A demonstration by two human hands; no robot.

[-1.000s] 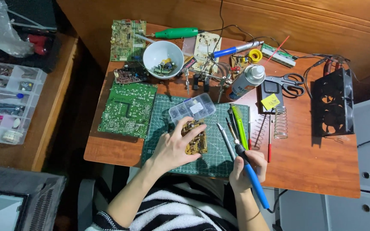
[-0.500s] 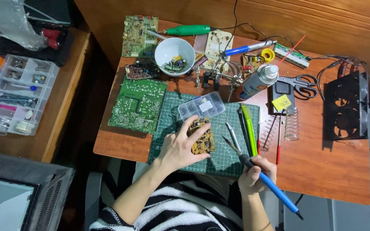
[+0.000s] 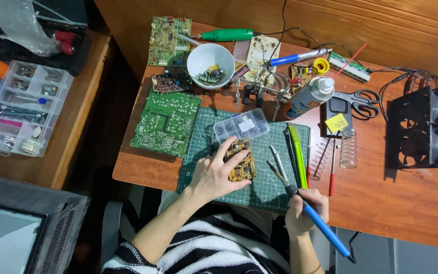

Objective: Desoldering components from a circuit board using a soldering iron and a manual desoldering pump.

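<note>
Here the right hand (image 3: 306, 209) is closed around a blue-handled soldering iron (image 3: 310, 215), tip angled toward the small brown circuit board (image 3: 241, 160), which the left hand (image 3: 214, 175) pins flat to the green cutting mat (image 3: 259, 187) with spread fingers. With those fingers so near, a slip could burn them. Farther back, the clear parts box (image 3: 241, 125) touching the board might get nudged across the bench (image 3: 381, 203).

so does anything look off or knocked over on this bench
One thing: the spray can lies tipped on its side by the scissors. The rest is just clutter. The left hand steadies a small brown circuit board; the right hand holds the soldering iron.
</note>
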